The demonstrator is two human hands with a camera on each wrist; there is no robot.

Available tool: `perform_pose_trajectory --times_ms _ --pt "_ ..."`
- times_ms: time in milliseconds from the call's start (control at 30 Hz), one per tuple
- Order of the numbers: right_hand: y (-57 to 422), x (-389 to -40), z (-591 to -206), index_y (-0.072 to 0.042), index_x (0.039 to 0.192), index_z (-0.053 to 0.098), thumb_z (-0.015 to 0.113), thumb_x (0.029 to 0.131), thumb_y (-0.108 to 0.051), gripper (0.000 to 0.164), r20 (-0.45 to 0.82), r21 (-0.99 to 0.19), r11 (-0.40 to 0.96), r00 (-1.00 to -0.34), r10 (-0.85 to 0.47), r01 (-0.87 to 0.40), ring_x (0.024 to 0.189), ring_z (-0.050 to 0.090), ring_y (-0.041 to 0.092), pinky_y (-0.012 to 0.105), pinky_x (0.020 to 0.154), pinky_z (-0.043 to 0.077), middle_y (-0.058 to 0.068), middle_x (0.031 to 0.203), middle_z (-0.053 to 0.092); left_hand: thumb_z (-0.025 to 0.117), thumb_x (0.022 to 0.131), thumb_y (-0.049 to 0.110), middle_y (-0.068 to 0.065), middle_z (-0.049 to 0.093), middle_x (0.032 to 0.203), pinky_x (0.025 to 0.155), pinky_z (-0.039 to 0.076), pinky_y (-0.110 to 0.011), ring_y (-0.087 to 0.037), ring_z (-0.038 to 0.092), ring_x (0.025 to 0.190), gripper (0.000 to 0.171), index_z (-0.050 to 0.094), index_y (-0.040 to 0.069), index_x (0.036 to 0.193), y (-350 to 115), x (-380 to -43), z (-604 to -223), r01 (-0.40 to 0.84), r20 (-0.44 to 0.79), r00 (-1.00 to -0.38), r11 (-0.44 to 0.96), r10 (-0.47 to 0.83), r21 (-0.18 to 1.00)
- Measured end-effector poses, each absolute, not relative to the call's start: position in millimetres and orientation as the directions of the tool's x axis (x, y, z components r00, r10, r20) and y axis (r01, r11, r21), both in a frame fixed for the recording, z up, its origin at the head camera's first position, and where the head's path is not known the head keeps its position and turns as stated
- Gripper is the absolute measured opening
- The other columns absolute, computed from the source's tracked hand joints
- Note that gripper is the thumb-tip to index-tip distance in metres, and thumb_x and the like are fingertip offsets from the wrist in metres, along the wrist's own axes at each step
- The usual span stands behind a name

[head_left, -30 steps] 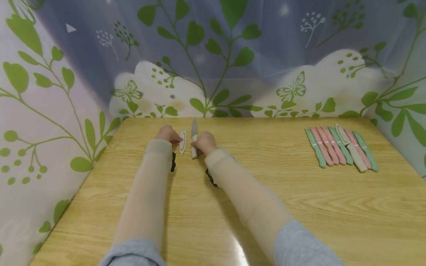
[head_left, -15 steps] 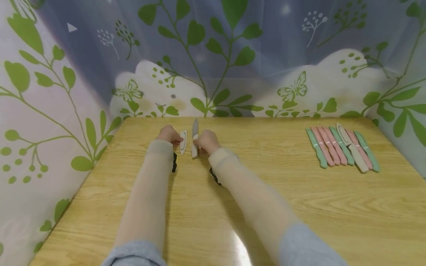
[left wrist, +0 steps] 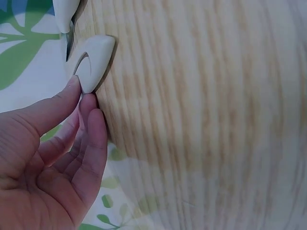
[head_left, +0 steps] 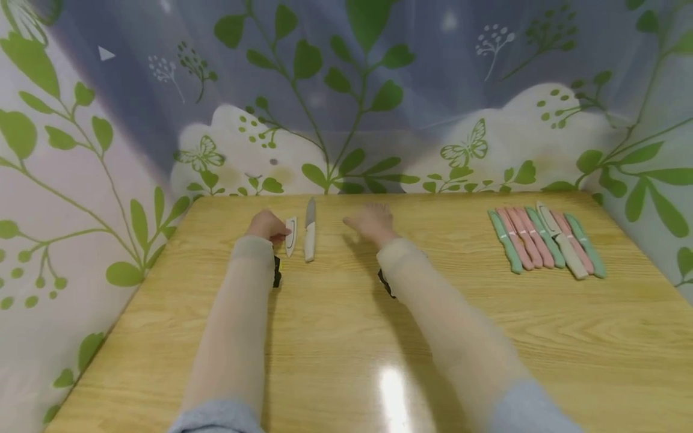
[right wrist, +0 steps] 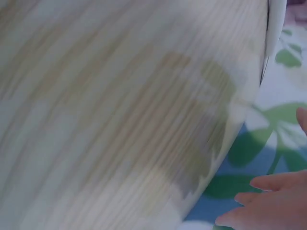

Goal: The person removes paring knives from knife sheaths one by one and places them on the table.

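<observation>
In the head view my left hand (head_left: 267, 226) pinches a white knife sheath (head_left: 291, 236) by its side, near the table. The left wrist view shows the thumb and fingertips on the end of the sheath (left wrist: 96, 62), which has a curved slot. Just right of it, a white-handled knife (head_left: 310, 233) lies on the table, blade pointing away. Its handle (left wrist: 65, 13) also appears at the top of the left wrist view. Further right, my right hand (head_left: 372, 222) is spread with nothing in it; in the right wrist view its fingers (right wrist: 276, 182) are apart.
A row of knives with pink handles (head_left: 537, 240) and green handles (head_left: 508, 243) lies at the right of the wooden table (head_left: 335, 337). Among them is a white-handled knife (head_left: 569, 251). A leaf-patterned curtain (head_left: 422, 144) hangs along the table's back edge.
My right hand has let go of the white-handled knife and moved right, fingers spreading. The knife stays on the table. My left hand keeps its pinch on the sheath. The head view shifts slightly.
</observation>
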State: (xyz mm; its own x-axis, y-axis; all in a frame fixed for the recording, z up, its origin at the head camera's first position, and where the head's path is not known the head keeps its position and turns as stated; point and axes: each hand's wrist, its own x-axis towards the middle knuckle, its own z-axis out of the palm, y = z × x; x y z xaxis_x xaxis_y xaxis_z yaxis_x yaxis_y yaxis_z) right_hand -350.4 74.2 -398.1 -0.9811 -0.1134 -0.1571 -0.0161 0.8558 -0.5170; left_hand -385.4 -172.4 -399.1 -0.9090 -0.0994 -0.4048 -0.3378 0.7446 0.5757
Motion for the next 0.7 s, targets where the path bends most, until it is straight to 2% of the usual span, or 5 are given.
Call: perform_pose_trajectory --times_ms 133,233,367,533,700 --pt "108 -344 -399 0.008 0.151 0.011 0.047 0.097 -0.052 0.088 -0.21 -0.499 0.867 -0.972 -0.104 0.015 0.145 -0.01 0.047 0.061 0.115 -0.004 0.03 0.158 -0.003 0.067 0.092 0.014 0.002 0.057 0.061 0.053 0.046 -0.023 -0.008 0.054 0.052 0.025 0.067 -0.004 0.109 -174 -382 -400 -0.34 -0.398 -0.912 0.734 -0.103 0.588" --pt "138 -336 -397 0.008 0.151 0.0 0.046 0.097 -0.053 0.094 -0.221 -0.412 0.911 -0.968 -0.116 -0.015 0.145 -0.012 0.046 0.063 0.114 -0.005 0.029 0.157 -0.009 0.068 0.091 0.013 0.001 0.058 0.064 0.055 0.047 -0.023 -0.009 0.055 0.054 0.027 0.067 -0.004 0.112 -173 -381 -401 -0.34 -0.389 -0.915 0.718 -0.105 0.608" --pt "179 -324 -389 0.011 0.149 -0.002 0.048 0.097 -0.052 0.096 -0.231 -0.313 0.948 -0.965 -0.128 -0.051 0.144 -0.011 0.049 0.065 0.113 -0.003 0.032 0.156 -0.009 0.068 0.091 0.011 -0.001 0.06 0.073 0.058 0.049 -0.023 -0.008 0.056 0.058 0.031 0.065 -0.005 0.118 -176 -380 -403 -0.335 -0.38 -0.921 0.685 -0.092 0.646" --pt "231 -308 -378 0.016 0.147 -0.003 0.048 0.098 -0.05 0.097 -0.266 -0.294 0.955 -0.957 -0.119 -0.037 0.14 -0.012 0.054 0.065 0.112 -0.001 0.039 0.153 -0.01 0.067 0.092 0.012 -0.009 0.068 0.089 0.06 0.05 -0.023 -0.007 0.057 0.06 0.034 0.063 -0.004 0.122 -180 -381 -407 -0.326 -0.369 -0.925 0.678 -0.086 0.659" --pt "277 -296 -378 0.021 0.143 -0.006 0.048 0.098 -0.05 0.1 -0.297 -0.272 0.96 -0.944 -0.143 -0.06 0.139 -0.011 0.056 0.062 0.114 -0.002 0.043 0.149 -0.012 0.067 0.092 0.011 -0.016 0.067 0.107 0.06 0.048 -0.023 -0.008 0.056 0.063 0.037 0.061 -0.004 0.125 -176 -381 -406 -0.326 -0.362 -0.927 0.684 -0.097 0.653"
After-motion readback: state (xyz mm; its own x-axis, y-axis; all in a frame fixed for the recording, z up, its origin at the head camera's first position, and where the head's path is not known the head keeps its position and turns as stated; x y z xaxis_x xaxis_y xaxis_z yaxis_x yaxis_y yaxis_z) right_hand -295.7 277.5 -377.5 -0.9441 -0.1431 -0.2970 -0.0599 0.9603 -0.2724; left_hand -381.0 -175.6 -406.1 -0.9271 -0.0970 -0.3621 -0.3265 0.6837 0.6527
